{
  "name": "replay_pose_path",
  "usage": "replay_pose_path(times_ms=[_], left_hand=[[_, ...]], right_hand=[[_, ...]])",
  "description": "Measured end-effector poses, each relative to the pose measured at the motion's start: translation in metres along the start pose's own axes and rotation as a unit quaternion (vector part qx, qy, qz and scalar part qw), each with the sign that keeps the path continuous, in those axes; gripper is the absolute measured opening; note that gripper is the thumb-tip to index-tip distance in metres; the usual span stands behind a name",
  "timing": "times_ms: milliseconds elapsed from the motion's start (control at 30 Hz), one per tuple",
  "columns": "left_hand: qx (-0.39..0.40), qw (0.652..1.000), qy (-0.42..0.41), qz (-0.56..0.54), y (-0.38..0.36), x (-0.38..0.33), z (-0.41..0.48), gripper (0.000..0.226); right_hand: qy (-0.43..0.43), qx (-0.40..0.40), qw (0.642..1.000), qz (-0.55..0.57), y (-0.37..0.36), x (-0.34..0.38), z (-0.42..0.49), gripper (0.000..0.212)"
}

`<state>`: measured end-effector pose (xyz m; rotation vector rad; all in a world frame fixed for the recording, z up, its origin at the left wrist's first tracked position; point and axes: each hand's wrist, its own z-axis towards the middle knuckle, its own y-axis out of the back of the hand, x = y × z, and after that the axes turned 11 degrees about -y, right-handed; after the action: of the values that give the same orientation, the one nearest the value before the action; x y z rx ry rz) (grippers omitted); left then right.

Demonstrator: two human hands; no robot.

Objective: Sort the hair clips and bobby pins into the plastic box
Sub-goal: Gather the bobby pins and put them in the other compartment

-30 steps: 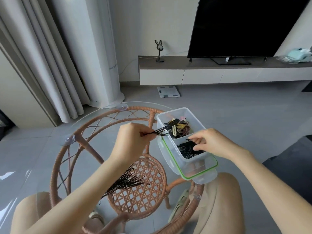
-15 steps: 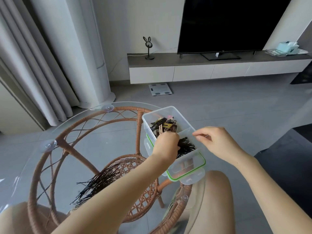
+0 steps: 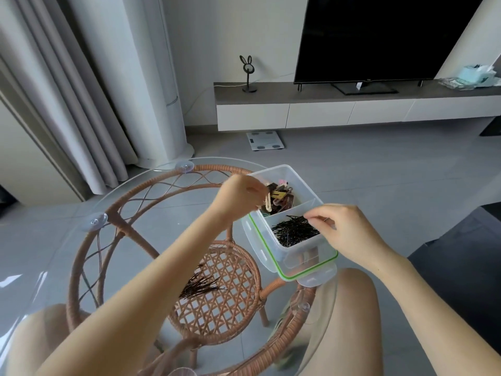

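Note:
The clear plastic box (image 3: 311, 263) stands on its green-rimmed lid at the glass table's right edge. Its far compartment holds mixed hair clips (image 3: 283, 198). In the near compartment lies a heap of black bobby pins (image 3: 294, 232). My left hand (image 3: 240, 198) is at the far compartment's left rim, fingers curled round a cream hair clip (image 3: 268, 204) that hangs from them. My right hand (image 3: 349, 232) hovers over the near compartment's right rim, thumb and forefinger pinching a bobby pin at the top of the heap. A loose bundle of bobby pins (image 3: 202, 286) lies on the glass, partly hidden by my left forearm.
The round glass table top (image 3: 81, 240) rests on a rattan frame (image 3: 135, 196) with suction cups. My knees show under the glass. Beyond are a grey tiled floor with a bathroom scale (image 3: 265, 140), a TV console (image 3: 352, 109), a television and curtains at the left.
My left hand carried bobby pins to the box, left them in the near compartment, then moved to the far compartment and took a cream clip. My right hand rose from the pins to the rim.

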<state>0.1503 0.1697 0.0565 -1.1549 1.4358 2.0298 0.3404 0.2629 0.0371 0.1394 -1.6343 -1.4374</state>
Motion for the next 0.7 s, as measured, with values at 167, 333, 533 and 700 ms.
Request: replay_pose_path(times_ms=[167, 333, 533, 700], left_hand=[[-0.036, 0.988, 0.027, 0.145, 0.053, 0.053, -0.068, 0.019], [0.045, 0.939, 0.153, 0.306, 0.079, 0.105, -0.146, 0.049], [0.113, 0.91, 0.211, 0.339, 0.066, 0.117, -0.191, 0.099], [0.093, 0.927, 0.184, 0.312, 0.06, 0.119, -0.181, 0.1]], right_hand=[[0.056, 0.093, 0.991, 0.074, -0.035, 0.047, -0.034, 0.034], [0.085, 0.253, 0.962, -0.053, -0.102, 0.063, -0.041, 0.09], [0.135, 0.223, 0.956, -0.132, -0.146, 0.091, -0.009, 0.108], [0.184, 0.226, 0.953, -0.083, -0.168, 0.114, -0.004, 0.076]])
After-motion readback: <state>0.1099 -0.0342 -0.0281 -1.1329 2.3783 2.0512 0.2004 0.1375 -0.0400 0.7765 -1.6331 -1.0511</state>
